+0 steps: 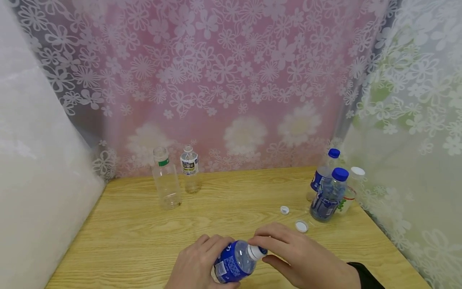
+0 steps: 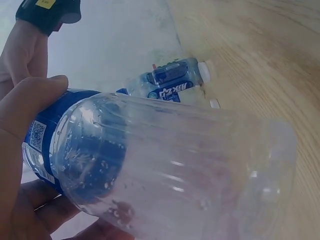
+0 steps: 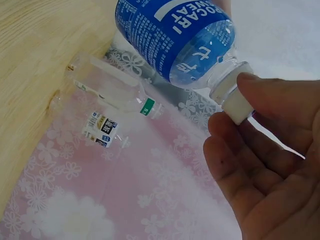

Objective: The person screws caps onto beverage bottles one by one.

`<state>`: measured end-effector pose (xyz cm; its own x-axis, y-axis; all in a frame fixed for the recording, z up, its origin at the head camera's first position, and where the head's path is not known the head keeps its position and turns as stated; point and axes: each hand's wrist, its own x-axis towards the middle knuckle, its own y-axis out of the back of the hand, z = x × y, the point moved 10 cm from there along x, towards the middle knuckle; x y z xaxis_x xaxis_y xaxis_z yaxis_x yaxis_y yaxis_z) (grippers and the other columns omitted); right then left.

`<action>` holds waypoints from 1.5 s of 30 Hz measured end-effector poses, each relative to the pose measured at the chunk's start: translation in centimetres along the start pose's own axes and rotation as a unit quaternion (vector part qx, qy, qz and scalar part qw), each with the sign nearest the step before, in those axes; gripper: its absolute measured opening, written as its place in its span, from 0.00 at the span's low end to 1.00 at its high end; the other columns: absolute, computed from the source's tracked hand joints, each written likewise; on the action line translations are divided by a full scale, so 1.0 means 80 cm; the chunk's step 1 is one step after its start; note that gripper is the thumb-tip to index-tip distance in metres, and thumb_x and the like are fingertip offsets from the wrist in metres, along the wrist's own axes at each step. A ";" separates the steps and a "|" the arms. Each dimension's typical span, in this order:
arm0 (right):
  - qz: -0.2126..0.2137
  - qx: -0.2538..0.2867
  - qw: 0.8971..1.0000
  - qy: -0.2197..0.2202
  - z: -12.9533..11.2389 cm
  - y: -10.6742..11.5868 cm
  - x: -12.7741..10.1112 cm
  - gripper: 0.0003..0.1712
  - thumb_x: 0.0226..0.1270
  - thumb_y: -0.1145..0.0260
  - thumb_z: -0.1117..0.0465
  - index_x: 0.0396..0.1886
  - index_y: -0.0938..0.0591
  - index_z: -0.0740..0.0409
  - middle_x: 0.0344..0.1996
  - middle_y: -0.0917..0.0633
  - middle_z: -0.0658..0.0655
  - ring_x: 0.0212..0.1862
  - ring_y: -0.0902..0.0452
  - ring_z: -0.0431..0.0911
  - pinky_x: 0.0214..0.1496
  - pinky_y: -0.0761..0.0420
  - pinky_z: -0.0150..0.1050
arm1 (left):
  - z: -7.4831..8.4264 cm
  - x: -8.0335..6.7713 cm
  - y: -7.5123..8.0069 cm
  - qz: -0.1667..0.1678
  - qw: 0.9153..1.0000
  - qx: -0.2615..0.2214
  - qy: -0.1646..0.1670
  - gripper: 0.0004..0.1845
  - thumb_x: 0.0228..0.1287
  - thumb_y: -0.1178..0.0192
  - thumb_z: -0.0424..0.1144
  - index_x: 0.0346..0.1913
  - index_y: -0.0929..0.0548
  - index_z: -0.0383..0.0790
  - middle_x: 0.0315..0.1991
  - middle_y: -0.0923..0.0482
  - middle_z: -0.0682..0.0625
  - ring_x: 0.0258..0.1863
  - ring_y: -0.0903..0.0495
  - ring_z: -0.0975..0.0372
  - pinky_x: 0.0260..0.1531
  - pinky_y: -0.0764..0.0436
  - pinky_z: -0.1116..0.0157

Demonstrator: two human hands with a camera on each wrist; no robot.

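A small clear bottle with a blue label lies tilted low over the wooden table's front edge. My left hand grips its body; the left wrist view fills with the bottle's clear base and my thumb on the label. My right hand pinches the bottle's white cap between thumb and fingers. In the right wrist view the cap sits on the neck of the bottle, with my fingers curled round it.
Two uncapped clear bottles stand at the back left. Three capped bottles cluster at the right edge. Two loose white caps lie near them. Flowered curtains close in the back and right side.
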<state>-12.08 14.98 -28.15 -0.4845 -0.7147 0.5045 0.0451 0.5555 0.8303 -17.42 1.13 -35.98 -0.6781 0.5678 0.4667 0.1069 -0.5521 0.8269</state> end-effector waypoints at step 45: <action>0.033 -0.044 0.997 0.054 -0.019 0.003 0.004 0.22 0.78 0.41 0.56 0.66 0.25 0.58 0.60 0.21 0.53 0.57 0.24 0.42 0.59 0.25 0.26 | -0.002 -0.004 -0.005 -0.006 1.000 -0.017 0.000 0.41 0.49 0.37 0.77 0.61 0.22 0.55 0.47 0.19 0.63 0.41 0.23 0.69 0.34 0.18 0.67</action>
<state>-10.87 14.26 -27.42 -0.3815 -0.7214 0.5780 0.1522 0.5677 0.8090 -17.39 1.08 -36.52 -0.6796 0.5738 0.4571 0.0743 -0.5660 0.8210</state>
